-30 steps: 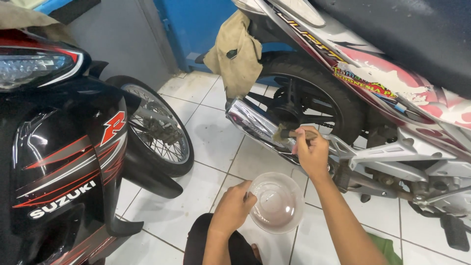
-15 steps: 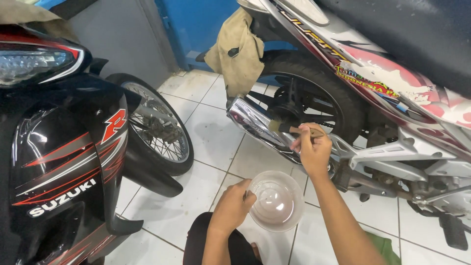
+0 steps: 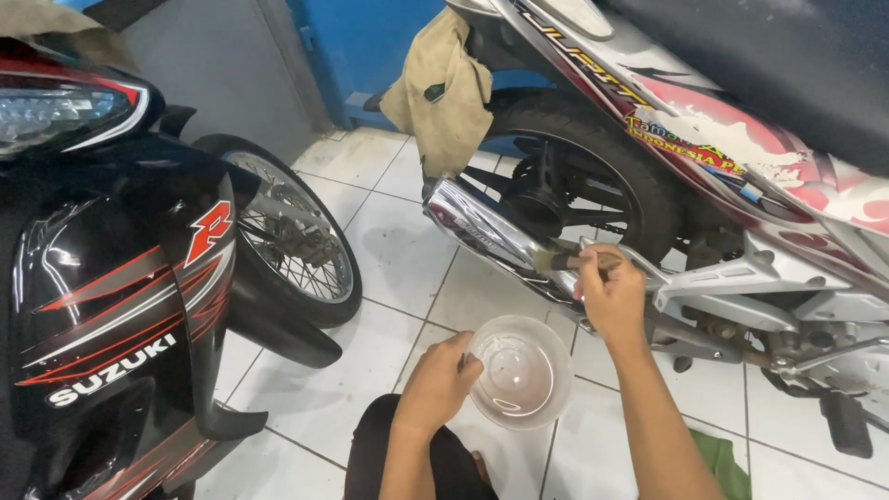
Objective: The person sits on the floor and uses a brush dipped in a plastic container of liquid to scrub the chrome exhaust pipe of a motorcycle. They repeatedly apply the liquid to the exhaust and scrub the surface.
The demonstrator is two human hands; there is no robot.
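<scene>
My left hand [image 3: 437, 381] grips the near rim of a clear plastic bowl [image 3: 520, 372] held low over the tiled floor; a little liquid lies in its bottom. Above and right of the bowl, my right hand [image 3: 611, 294] is closed on a small paintbrush [image 3: 561, 262]. The bristle end of the brush rests against the chrome exhaust pipe [image 3: 482, 231] of the white and red motorcycle [image 3: 741, 176]. The brush handle is mostly hidden in my fingers.
A black motorcycle [image 3: 102, 306] stands at the left, with its spoked wheel [image 3: 289, 241] close by. A tan rag [image 3: 446, 88] hangs over the rear of the right motorcycle. A green cloth [image 3: 722, 463] lies on the white tiled floor [image 3: 389, 250] by my right forearm.
My right hand and the brush have shifted slightly along the exhaust pipe. The bowl in my left hand has stayed nearly in place.
</scene>
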